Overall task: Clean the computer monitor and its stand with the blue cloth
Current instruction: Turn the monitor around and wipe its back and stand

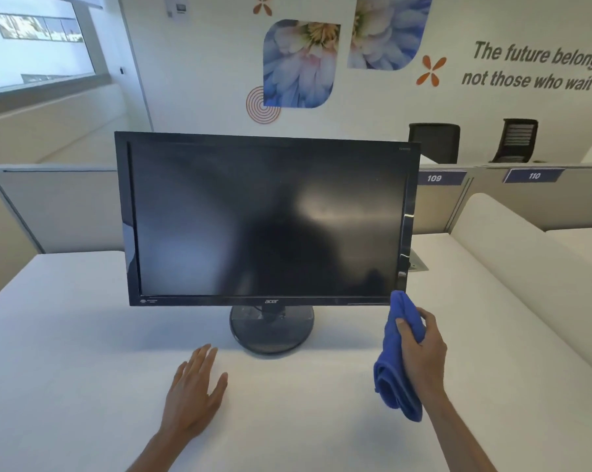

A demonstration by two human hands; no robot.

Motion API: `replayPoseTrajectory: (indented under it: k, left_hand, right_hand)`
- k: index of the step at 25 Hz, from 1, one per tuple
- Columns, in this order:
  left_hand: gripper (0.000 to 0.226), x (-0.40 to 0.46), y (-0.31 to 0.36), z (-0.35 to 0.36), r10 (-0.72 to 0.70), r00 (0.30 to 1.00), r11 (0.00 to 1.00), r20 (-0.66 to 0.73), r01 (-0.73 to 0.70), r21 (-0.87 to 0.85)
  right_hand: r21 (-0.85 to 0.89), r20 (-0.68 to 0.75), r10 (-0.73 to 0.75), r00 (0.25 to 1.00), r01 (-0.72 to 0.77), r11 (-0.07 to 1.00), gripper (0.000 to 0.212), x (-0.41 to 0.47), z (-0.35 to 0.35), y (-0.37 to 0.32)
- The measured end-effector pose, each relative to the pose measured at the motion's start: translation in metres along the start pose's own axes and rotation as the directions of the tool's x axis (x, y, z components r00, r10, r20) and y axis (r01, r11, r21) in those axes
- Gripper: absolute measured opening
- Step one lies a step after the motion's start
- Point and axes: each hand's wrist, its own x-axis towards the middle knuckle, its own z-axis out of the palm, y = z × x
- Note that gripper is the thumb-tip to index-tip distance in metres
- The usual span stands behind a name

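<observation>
A black computer monitor (pixel 267 219) with a dark, switched-off screen stands on a round black stand (pixel 272 333) in the middle of a white desk (pixel 66 335). My right hand (pixel 424 349) is closed around a folded blue cloth (pixel 398 366). The cloth's top end touches the monitor's lower right corner, and its other end hangs down below my fist. My left hand (pixel 194 393) lies flat on the desk with fingers spread, in front of the stand and a little to its left, holding nothing.
Low beige partitions (pixel 59 206) stand behind the desk and along its right side. Behind the right one are desks numbered 109 and 110 and two black office chairs (pixel 434 143). A small grey socket plate (pixel 417 264) lies behind the monitor's right edge.
</observation>
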Motion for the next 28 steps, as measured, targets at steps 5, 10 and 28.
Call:
replayPoseTrajectory:
  k: [5, 10, 28]
  left_hand:
    - [0.063, 0.007, 0.029, -0.001, -0.001, 0.999, 1.000, -0.044, 0.000, -0.015]
    - [0.056, 0.004, 0.051, 0.011, -0.021, 1.000, 1.000, -0.002, 0.021, -0.008]
    - [0.058, -0.005, 0.083, 0.029, 0.030, 0.998, 1.000, 0.061, -0.029, -0.007]
  right_hand:
    - [-0.257, 0.129, -0.008, 0.992, 0.041, 0.966, 0.012, 0.010, -0.016, 0.021]
    - [-0.528, 0.365, -0.032, 0.931, 0.235, 0.816, 0.016, 0.002, -0.016, 0.044]
    - [-0.683, 0.506, -0.035, 0.862, 0.425, 0.594, 0.083, -0.008, -0.005, 0.087]
